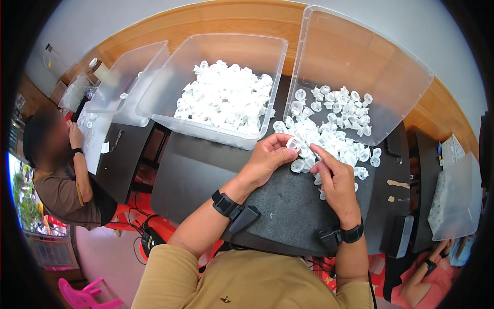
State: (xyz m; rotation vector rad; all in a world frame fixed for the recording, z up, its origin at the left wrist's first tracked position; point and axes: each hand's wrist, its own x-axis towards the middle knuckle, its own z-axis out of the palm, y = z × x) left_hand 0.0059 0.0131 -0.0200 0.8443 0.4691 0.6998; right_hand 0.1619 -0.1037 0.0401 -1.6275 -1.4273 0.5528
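My left hand (268,160) pinches a small clear plastic cap (294,143) between thumb and fingertips, above the near edge of a loose heap. Close beside it, my right hand (337,181) is closed, thumb against bent index finger. What sits in that pinch is too small to make out. The heap of white and clear plastic pieces (337,141) spreads on the dark table just beyond both hands. A few more pieces lie around my right fingers, partly hidden by them. Each wrist wears a black strap with a small box.
A clear bin (206,130) full of white pieces stands left of the heap. Another clear bin (360,49) is tipped behind it, with pieces inside. A dark mat (293,216) lies before me. People work at tables on the left (64,185) and lower right (427,280).
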